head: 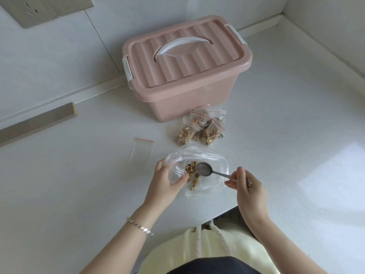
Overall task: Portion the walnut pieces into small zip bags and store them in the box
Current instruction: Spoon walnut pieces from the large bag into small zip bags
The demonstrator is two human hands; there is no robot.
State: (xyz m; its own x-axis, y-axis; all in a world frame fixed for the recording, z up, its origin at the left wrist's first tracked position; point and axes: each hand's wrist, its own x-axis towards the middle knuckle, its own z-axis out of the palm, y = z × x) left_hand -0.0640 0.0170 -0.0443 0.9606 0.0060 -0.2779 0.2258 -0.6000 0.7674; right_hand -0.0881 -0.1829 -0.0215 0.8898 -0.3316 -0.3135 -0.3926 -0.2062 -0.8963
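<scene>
Holding the clear bag (197, 155) open, our left hand (165, 179) has its fingers (161, 164) clamped on the rim. Our right hand (247, 186) pinches the spoon (205, 169) over the walnut pieces (192, 175), between both hands. Beyond the fingers, filled zip bags (203, 129) lie by the lidded box (185, 66). Left of them, an empty zip bag (141, 153) lies flat on the worktop (286, 135).

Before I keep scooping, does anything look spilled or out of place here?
Nothing stands out. No walnut pieces lie loose on the counter; they sit inside the large clear bag and the filled zip bags heaped before the closed box.
</scene>
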